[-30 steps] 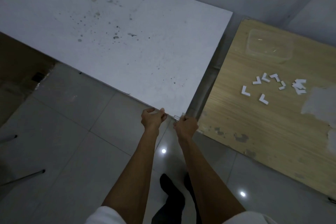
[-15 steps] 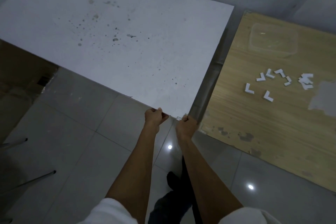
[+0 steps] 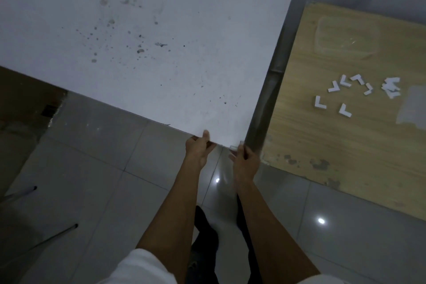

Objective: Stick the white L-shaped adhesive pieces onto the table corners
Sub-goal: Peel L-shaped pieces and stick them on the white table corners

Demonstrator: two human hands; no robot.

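Gripped near edge of white bench (image 3: pixel 161 64) with left hand (image 3: pixel 199 150): thumb on top, fingers tucked beneath. Just right of it, pinched L-shaped piece (image 3: pixel 234 146) against near right corner with right hand (image 3: pixel 245 161), clearly nearer hand. Piece sat at very fingertips, touching corner. Lie of its legs too small to tell; fingers under edge hidden. Well right of fingers, left spare pieces (image 3: pixel 390 87) scattered on wooden bench (image 3: pixel 345 145).

The white tabletop (image 3: pixel 161 53) looked matt, speckled with dark stains. The wood-grain table (image 3: pixel 322 145) at right was worn in patches; its container (image 3: pixel 345 39), upper right, was clear plastic. The floor tiles (image 3: pixel 92 168) shone glossy.
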